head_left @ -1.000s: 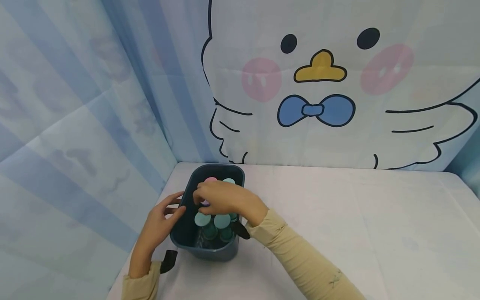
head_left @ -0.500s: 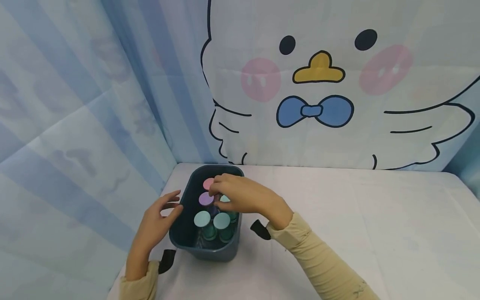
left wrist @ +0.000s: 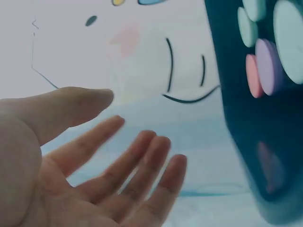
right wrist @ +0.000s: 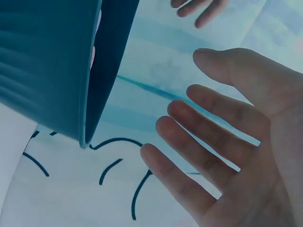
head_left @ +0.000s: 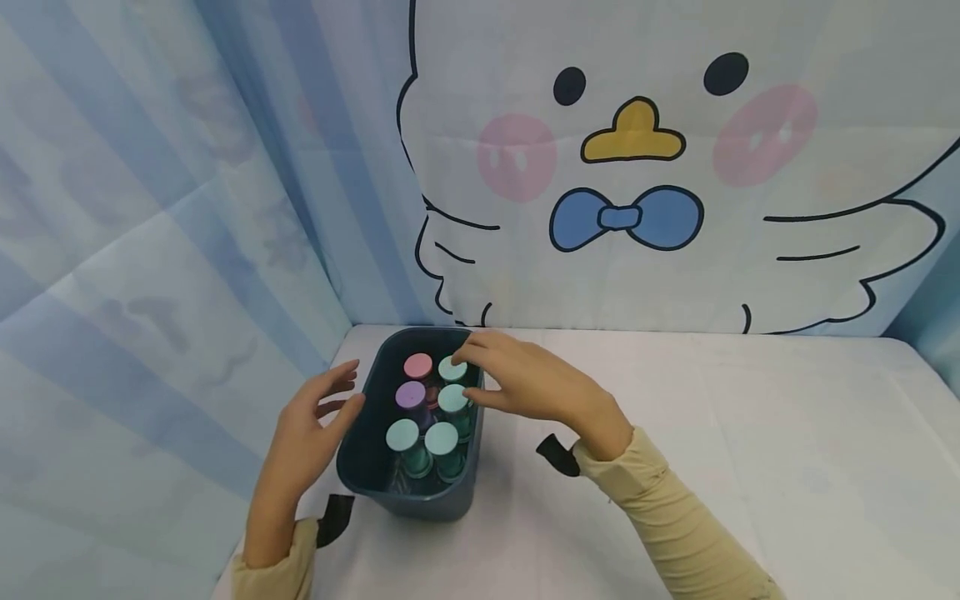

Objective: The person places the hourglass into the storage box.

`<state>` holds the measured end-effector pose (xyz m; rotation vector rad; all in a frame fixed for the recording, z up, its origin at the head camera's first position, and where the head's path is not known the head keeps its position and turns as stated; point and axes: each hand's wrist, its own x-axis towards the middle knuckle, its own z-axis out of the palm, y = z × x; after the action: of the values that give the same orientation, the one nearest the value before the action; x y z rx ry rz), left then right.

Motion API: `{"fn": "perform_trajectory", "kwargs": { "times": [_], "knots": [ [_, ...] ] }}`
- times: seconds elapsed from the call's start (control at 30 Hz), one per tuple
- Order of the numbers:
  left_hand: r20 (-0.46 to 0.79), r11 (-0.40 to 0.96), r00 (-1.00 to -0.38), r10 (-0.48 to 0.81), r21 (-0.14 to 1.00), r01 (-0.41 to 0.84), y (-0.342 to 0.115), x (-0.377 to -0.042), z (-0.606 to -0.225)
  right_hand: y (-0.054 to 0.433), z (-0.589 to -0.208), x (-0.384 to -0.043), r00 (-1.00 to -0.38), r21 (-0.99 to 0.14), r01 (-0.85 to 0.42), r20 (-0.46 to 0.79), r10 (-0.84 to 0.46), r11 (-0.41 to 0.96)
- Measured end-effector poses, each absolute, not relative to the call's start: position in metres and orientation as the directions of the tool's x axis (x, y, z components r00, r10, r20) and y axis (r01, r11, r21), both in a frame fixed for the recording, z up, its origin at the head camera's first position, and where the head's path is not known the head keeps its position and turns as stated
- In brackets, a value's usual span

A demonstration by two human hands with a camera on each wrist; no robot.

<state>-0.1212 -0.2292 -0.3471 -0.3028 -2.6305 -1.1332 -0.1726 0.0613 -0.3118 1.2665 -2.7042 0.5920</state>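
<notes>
A dark blue-grey plastic bin (head_left: 352,467) stands at the left of the table with several capped bottles upright inside. Their round caps are pink (head_left: 417,365), purple (head_left: 410,395) and pale mint (head_left: 402,436); the mint-capped bottles look greenish. My left hand (head_left: 303,437) hovers just off the bin's left side, fingers apart and holding nothing, as the left wrist view shows its palm (left wrist: 104,165). Over the bin's right rim is my right hand (head_left: 536,379), fingers loosely extended and thumb apart. In the right wrist view the right hand (right wrist: 222,127) is bare of any object.
A white-covered table (head_left: 675,467) stretches to the right of the bin. Behind it hangs a curtain (head_left: 630,283) with a cartoon bird, and a blue striped curtain (head_left: 150,292) closes off the left side. A dark strap end (head_left: 558,455) dangles at the right wrist.
My right hand has let go inside the bin and drawn back up and to the right, uncovering the caps. My left hand has moved slightly away from the rim.
</notes>
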Motion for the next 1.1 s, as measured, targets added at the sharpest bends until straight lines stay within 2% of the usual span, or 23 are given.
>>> {"fn": "perform_trajectory", "kwargs": {
  "times": [0.27,0.6,0.83,1.1],
  "knots": [
    [0.423,0.608,-0.899,0.11,0.687,0.398,-0.207,-0.124,-0.338,0.083,-0.318,-0.172,-0.702,-0.306,-0.711,0.349,-0.62,0.633],
    [0.423,0.546,-0.892,0.162,0.714,0.438,-0.169,-0.129,-0.338,0.109,-0.325,-0.167,-0.671,-0.283,-0.724,0.497,-0.55,0.629],
    [0.435,0.506,-0.874,0.219,0.715,0.483,-0.143,-0.13,-0.339,0.124,-0.328,-0.159,-0.699,-0.281,-0.691,0.495,-0.516,0.666],
    [0.382,0.509,-0.886,0.263,0.725,0.464,-0.122,-0.128,-0.344,0.145,-0.34,-0.149,-0.745,-0.298,-0.637,0.475,-0.469,0.711]
  ]
}}
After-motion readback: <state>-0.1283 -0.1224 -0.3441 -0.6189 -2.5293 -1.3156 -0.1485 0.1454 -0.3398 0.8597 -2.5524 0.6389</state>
